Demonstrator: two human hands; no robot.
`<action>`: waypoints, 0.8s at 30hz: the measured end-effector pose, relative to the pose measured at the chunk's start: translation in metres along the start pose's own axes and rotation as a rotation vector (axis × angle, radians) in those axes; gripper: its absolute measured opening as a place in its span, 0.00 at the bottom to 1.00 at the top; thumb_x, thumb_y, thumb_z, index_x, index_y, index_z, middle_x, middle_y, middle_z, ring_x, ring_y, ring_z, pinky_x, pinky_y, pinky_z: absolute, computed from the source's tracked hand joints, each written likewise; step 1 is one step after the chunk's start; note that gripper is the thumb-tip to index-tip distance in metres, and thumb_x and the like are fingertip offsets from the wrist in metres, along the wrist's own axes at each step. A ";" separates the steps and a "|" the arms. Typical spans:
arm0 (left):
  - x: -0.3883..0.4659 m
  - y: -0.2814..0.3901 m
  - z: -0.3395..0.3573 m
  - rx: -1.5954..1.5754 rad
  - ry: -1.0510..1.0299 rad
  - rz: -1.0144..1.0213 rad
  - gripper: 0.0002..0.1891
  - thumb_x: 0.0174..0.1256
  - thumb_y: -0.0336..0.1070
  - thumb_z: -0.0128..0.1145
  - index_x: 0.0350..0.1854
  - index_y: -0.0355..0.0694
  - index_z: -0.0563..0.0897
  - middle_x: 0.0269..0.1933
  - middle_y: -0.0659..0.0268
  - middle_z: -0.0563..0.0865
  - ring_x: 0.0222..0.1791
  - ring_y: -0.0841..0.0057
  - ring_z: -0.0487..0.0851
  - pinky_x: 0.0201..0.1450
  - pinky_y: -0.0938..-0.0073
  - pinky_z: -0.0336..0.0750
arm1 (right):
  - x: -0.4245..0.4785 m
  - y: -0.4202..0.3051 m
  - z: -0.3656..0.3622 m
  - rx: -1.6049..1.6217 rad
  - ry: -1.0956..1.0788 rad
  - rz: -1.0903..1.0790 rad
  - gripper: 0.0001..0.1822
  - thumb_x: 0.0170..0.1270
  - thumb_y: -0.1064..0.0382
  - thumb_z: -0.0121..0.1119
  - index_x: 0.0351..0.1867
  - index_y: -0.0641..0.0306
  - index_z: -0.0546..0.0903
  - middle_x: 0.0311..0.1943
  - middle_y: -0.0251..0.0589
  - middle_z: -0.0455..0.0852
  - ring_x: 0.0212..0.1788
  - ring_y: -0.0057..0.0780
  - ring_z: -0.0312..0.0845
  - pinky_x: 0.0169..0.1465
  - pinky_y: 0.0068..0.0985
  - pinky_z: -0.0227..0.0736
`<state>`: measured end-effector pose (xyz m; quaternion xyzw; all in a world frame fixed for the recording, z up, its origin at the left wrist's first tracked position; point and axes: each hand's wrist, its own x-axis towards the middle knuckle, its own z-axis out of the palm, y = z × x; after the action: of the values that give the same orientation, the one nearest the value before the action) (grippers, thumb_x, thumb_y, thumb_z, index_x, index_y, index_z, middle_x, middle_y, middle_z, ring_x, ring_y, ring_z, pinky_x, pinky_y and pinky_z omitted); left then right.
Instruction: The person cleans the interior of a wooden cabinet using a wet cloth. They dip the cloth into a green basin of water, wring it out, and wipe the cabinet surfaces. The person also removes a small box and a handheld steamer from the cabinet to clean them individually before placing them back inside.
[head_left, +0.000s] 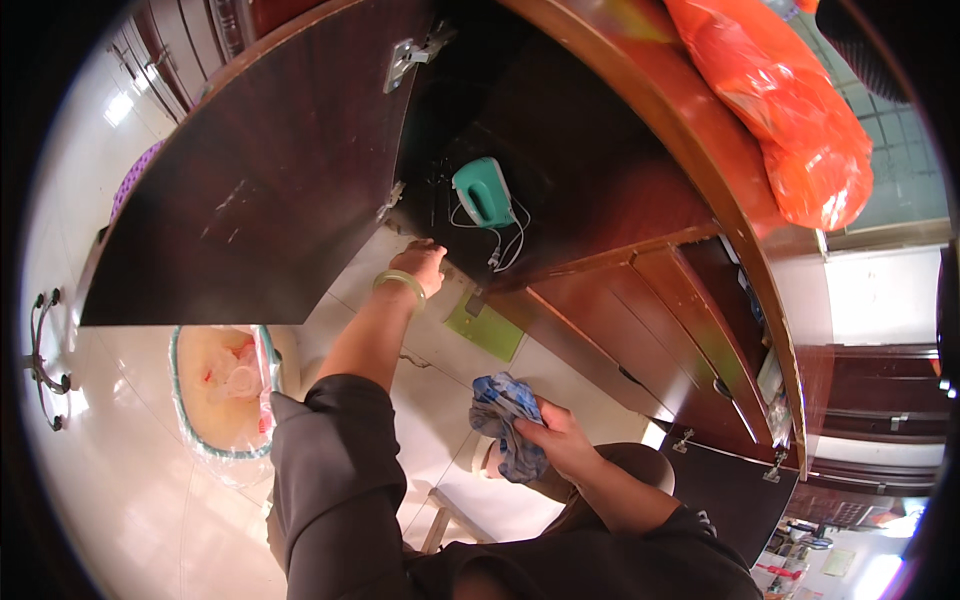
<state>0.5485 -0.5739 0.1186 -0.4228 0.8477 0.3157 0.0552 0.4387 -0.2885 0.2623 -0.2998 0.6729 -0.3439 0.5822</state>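
Observation:
My left hand (420, 267), with a pale bangle (399, 282) on the wrist, is at the lower front edge of an open dark wooden cabinet (592, 187). Its fingers are curled; whether they hold anything is hidden. Inside the cabinet rests a teal and white hand mixer (484, 193) with its white cord (517, 240) looped beside it. In my right hand (562, 439) is a crumpled blue and grey cloth (508, 426), held above the floor near my knee.
An open cabinet door (255, 172) stands at the left. Below it is a lined waste bin (225, 390). A green flat piece (485, 326) lies on the floor by the cabinet base. An orange plastic bag (787, 112) sits on top; drawers (637, 322) are at the right.

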 end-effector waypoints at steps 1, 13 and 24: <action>0.010 0.000 0.009 0.008 0.012 0.008 0.26 0.61 0.40 0.58 0.63 0.47 0.71 0.68 0.63 0.68 0.69 0.69 0.63 0.67 0.64 0.64 | 0.003 0.000 -0.002 0.034 -0.013 0.033 0.16 0.65 0.67 0.55 0.53 0.71 0.74 0.43 0.34 0.78 0.45 0.21 0.73 0.51 0.21 0.69; 0.107 0.014 0.061 0.073 0.043 0.069 0.29 0.58 0.30 0.50 0.66 0.48 0.68 0.72 0.65 0.61 0.74 0.68 0.55 0.68 0.59 0.61 | 0.022 -0.019 -0.012 0.241 0.071 0.293 0.20 0.65 0.74 0.51 0.60 0.72 0.71 0.51 0.38 0.80 0.52 0.25 0.75 0.58 0.24 0.69; 0.168 0.027 0.084 0.251 0.165 0.155 0.23 0.66 0.34 0.43 0.65 0.39 0.68 0.70 0.61 0.66 0.74 0.69 0.53 0.64 0.54 0.64 | 0.040 -0.002 -0.031 0.198 0.107 0.393 0.20 0.67 0.73 0.49 0.61 0.72 0.70 0.51 0.37 0.79 0.52 0.24 0.74 0.58 0.22 0.67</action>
<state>0.4069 -0.6279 0.0043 -0.3703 0.9122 0.1750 0.0132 0.4027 -0.3182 0.2431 -0.0857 0.7114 -0.3035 0.6280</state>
